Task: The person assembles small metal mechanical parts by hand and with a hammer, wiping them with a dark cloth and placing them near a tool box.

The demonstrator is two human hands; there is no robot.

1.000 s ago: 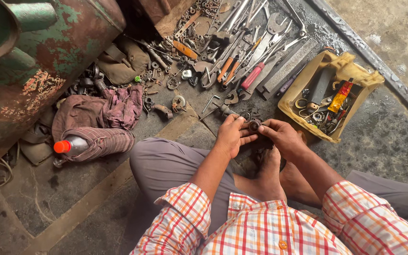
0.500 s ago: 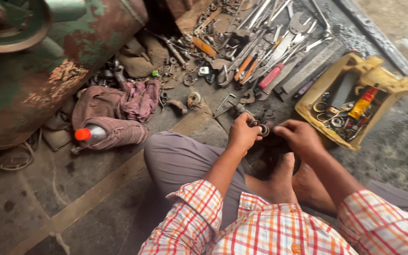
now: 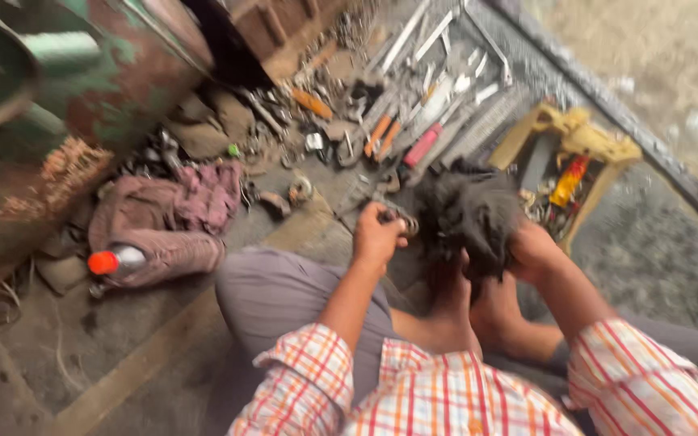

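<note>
I sit on the floor in grey trousers and a checked shirt, with my bare feet in front of me. My left hand (image 3: 377,234) is closed on a small round metal part (image 3: 404,224) just past my left knee. A bunched black rag (image 3: 470,211) is gripped in my right hand (image 3: 533,250), lifted above my feet. The frame is motion-blurred, so the metal part's exact shape is unclear.
Spanners, screwdrivers and other tools (image 3: 414,121) lie spread on the floor ahead. A yellow tray (image 3: 583,141) with small parts sits at the right. A pink cloth heap (image 3: 175,214) and an orange-capped bottle (image 3: 115,261) lie left, by a rusty green machine (image 3: 50,105).
My right hand has lifted a black rag off the floor by my feet. My left hand stays on the small metal part. The view has swung and blurred.
</note>
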